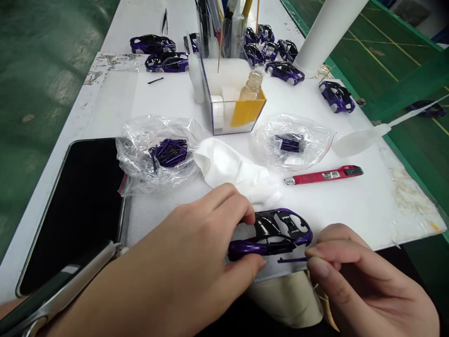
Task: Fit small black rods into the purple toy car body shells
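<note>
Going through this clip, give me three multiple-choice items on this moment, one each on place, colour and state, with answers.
1. Where does the red utility knife lie?
A) In the clear holder
B) Inside a plastic bag
C) To the right of the white cloth

2. What colour is the strip pinched by the right hand?
A) Red
B) Purple
C) Yellow

3. What holds the car body shell?
A) The left hand
B) A plastic bag
C) The clear holder

Answers: C, it lies on the table beside the cloth; B, the strip shows purple; A, those fingers grip the shell.
</note>
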The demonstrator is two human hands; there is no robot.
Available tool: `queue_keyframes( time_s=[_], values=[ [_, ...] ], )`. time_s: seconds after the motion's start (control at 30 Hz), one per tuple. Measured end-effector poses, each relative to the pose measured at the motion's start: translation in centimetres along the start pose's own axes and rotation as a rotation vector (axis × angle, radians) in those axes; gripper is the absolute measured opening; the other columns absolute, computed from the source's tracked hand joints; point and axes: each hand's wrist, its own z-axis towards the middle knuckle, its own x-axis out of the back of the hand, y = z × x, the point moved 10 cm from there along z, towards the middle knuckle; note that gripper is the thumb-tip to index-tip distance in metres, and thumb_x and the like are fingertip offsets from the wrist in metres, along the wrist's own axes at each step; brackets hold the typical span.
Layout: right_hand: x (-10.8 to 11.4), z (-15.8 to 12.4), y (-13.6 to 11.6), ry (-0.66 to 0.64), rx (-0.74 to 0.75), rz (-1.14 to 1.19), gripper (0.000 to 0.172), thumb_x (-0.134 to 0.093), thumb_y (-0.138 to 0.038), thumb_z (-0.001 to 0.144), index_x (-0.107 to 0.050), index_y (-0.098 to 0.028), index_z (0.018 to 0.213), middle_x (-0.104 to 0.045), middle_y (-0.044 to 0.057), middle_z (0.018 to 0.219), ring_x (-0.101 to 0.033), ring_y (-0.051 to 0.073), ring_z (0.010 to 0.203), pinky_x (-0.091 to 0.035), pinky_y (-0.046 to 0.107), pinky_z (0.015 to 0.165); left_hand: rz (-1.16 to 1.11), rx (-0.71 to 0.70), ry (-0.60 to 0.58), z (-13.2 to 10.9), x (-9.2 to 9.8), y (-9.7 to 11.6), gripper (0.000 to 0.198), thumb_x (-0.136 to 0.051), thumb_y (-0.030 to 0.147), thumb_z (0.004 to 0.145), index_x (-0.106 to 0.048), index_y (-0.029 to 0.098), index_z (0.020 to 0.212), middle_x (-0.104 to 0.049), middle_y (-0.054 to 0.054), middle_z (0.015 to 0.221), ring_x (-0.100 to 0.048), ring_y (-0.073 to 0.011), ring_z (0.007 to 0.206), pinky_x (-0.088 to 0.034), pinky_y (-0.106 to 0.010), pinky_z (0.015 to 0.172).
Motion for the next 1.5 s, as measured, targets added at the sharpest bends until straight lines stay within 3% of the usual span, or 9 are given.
queue_keyframes(
  time_s=[0.13, 0.27, 0.37, 0.47, 0.63, 0.83, 1.0, 1.17, 1.5],
  values=[
    [-0.2, -0.1, 0.1, 0.027, 0.001, 0.032, 0.006, -0.073, -0.018, 0.082, -0.071, -0.023, 0.084, -0.056, 0.000, 0.069, -0.054, 0.013, 0.057, -0.042, 0.024, 0.044, -0.022, 0.015, -0.031, 0.1, 0.1, 0.3, 0.017, -0.074, 0.032, 0.080, -0.058, 0.026, 0.079, -0.059, 0.006, 0.082, -0.053, -0.0084, 0.059, -0.038, -0.020, 0.043],
    [-0.1, -0.7, 1.2, 0.069, -0.127, 0.054, 0.004, -0.074, -0.023, 0.083, -0.071, -0.025, 0.082, -0.054, -0.001, 0.071, -0.054, 0.012, 0.064, -0.043, 0.024, 0.053, 0.035, 0.065, -0.010, -0.1, 0.3, 0.2, 0.008, -0.065, 0.025, 0.085, -0.064, 0.028, 0.092, -0.064, 0.008, 0.092, -0.050, -0.0051, 0.051, -0.041, -0.019, 0.044],
    [-0.3, -0.8, 0.7, 0.069, -0.095, 0.045, 0.005, -0.074, -0.022, 0.084, -0.070, -0.025, 0.084, -0.055, -0.001, 0.072, -0.054, 0.012, 0.068, -0.042, 0.023, 0.053, 0.060, 0.052, 0.020, -0.4, 0.3, 0.4, 0.011, -0.061, 0.024, 0.087, -0.063, 0.029, 0.096, -0.064, 0.010, 0.080, -0.044, -0.0049, 0.042, -0.039, -0.020, 0.041],
    [-0.3, -0.9, 0.4, 0.082, -0.068, 0.010, 0.005, -0.073, -0.022, 0.084, -0.069, -0.025, 0.084, -0.054, -0.001, 0.073, -0.054, 0.012, 0.069, -0.042, 0.023, 0.053, 0.052, 0.062, 0.015, -0.6, -0.1, 0.3, 0.012, -0.059, 0.023, 0.087, -0.064, 0.028, 0.097, -0.061, 0.009, 0.067, -0.049, -0.0085, 0.045, -0.038, -0.021, 0.041],
    [-0.3, -1.8, -0.1, 0.106, -0.004, -0.057, 0.008, -0.073, -0.018, 0.084, -0.068, -0.024, 0.085, -0.056, -0.001, 0.074, -0.054, 0.012, 0.068, -0.043, 0.022, 0.050, -0.031, 0.107, -0.058, -0.3, -1.1, 0.2, 0.006, -0.059, 0.022, 0.085, -0.063, 0.027, 0.084, -0.064, 0.007, 0.069, -0.058, -0.0102, 0.054, -0.041, -0.020, 0.042],
    [-0.3, -2.2, -0.2, 0.137, 0.017, -0.052, 0.010, -0.072, -0.015, 0.084, -0.067, -0.023, 0.084, -0.055, -0.001, 0.073, -0.053, 0.012, 0.066, -0.043, 0.021, 0.047, -0.085, 0.177, -0.016, -0.3, -1.3, -0.2, 0.008, -0.066, 0.029, 0.079, -0.064, 0.029, 0.086, -0.058, 0.009, 0.058, -0.054, -0.0100, 0.046, -0.043, -0.020, 0.040],
    [0.2, -2.2, -0.2, 0.183, 0.003, -0.059, 0.011, -0.073, -0.013, 0.083, -0.066, -0.022, 0.082, -0.054, -0.001, 0.072, -0.053, 0.011, 0.066, -0.041, 0.020, 0.045, -0.078, 0.141, 0.039, -0.9, -1.5, -0.1, 0.016, -0.070, 0.033, 0.075, -0.065, 0.028, 0.089, -0.061, 0.010, 0.062, -0.058, -0.0093, 0.048, -0.044, -0.020, 0.039],
    [-0.4, -1.9, -0.3, 0.100, 0.026, -0.119, 0.009, -0.072, -0.015, 0.083, -0.067, -0.022, 0.082, -0.056, -0.002, 0.069, -0.055, 0.011, 0.063, -0.043, 0.021, 0.047, -0.089, 0.072, 0.068, -0.8, -1.6, 0.5, 0.013, -0.072, 0.029, 0.074, -0.065, 0.024, 0.084, -0.061, 0.007, 0.064, -0.060, -0.0102, 0.053, -0.046, -0.022, 0.042],
    [-0.5, -2.0, -0.2, 0.144, 0.033, -0.225, 0.007, -0.072, -0.015, 0.083, -0.068, -0.021, 0.081, -0.060, -0.002, 0.071, -0.059, 0.010, 0.065, -0.044, 0.024, 0.053, 0.073, -0.085, 0.134, -1.4, -1.9, 1.4, 0.011, -0.064, 0.022, 0.086, -0.057, 0.024, 0.094, -0.062, 0.008, 0.073, -0.060, -0.0089, 0.057, -0.044, -0.026, 0.048]
  ],
)
